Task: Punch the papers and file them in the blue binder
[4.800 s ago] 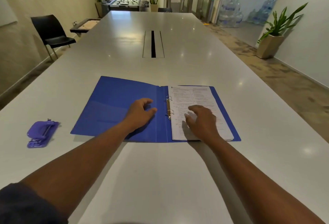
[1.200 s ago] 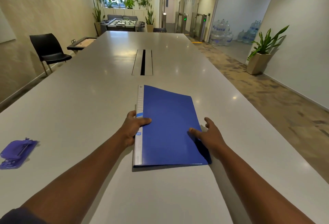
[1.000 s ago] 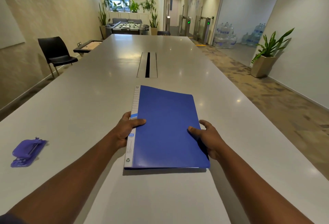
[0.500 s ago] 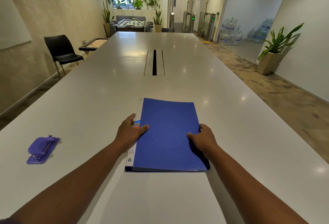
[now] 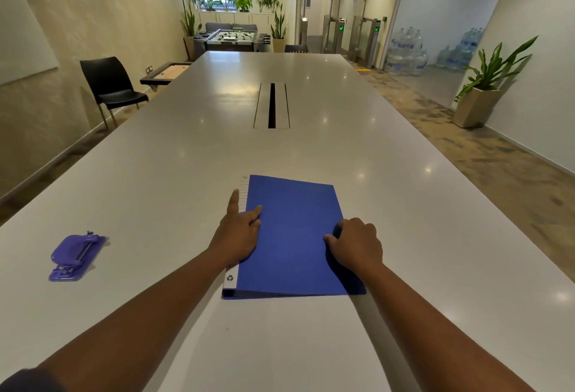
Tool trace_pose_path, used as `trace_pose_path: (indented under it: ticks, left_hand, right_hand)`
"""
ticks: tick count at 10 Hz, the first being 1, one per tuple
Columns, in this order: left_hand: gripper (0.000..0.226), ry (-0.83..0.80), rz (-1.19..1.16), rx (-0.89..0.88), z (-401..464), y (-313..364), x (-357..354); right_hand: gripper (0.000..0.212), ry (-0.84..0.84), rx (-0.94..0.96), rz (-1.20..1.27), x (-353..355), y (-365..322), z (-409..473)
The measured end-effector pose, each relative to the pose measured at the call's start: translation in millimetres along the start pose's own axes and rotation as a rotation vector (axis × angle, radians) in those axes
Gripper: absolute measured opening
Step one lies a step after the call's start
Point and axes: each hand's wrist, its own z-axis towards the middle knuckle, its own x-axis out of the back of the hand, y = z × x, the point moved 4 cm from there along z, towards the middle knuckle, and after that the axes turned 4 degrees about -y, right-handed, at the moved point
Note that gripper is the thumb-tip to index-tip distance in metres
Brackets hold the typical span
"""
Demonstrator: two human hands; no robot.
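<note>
Long white conference table (image 5: 193, 173), head view: blue binder (image 5: 292, 236) lies closed just before you, purple hole punch (image 5: 76, 256) well to its left. Your left hand (image 5: 238, 232) presses flat, fingers straight, on its spine edge; your right hand (image 5: 354, 243) grips its right edge with curled fingers. Filing looks finished; next, likely just let go.

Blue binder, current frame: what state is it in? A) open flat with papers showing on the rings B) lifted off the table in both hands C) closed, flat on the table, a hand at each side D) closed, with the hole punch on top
C: the blue binder lies closed on the white table, the left hand on its spine edge and the right hand at its right edge; the purple hole punch sits apart to the left.
</note>
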Motion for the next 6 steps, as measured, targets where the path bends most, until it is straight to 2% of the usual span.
trace_pose_path:
  ticks: [3, 4, 6]
  left_hand:
    - [0.049, -0.106, 0.388, -0.032, 7.6, 15.9, 11.5]
    - [0.052, -0.155, 0.403, -0.032, 4.8, 22.7, 13.3]
    - [0.052, -0.093, 0.424, -0.114, 0.0, 34.7, 19.2]
  right_hand:
    - [0.029, 0.012, 0.104, -0.003, 6.8, -20.8, -7.2]
    - [0.033, 0.049, 0.156, -0.026, 14.2, -29.6, -6.3]
    - [0.047, 0.072, 0.202, -0.131, 24.6, -36.8, -7.5]
